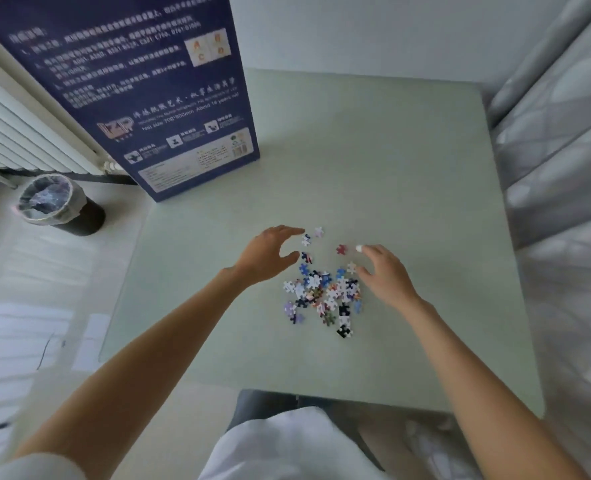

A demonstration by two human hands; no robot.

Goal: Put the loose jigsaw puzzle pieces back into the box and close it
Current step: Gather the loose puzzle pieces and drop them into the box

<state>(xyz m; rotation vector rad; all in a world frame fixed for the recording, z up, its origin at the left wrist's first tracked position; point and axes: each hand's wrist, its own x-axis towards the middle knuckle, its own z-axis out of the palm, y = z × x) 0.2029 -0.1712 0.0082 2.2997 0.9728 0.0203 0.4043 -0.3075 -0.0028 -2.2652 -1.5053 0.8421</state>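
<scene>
Two open hands, left (270,256), right (386,275), flank one puzzle pile (323,294); one box (131,98).

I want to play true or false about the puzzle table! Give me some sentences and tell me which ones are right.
1. The big dark blue cardboard box stands upright at the far left corner of the pale green table. True.
2. The left hand is holding a fistful of pieces. False: its fingers are spread and hold nothing.
3. The colourful jigsaw pieces lie in a loose heap between the two hands. True.
4. The small red piece is buried under the heap. False: it lies alone beyond the heap, near the right hand.
5. The dark round bin with a plastic liner sits on the table. False: it stands on the floor, left of the table.
</scene>
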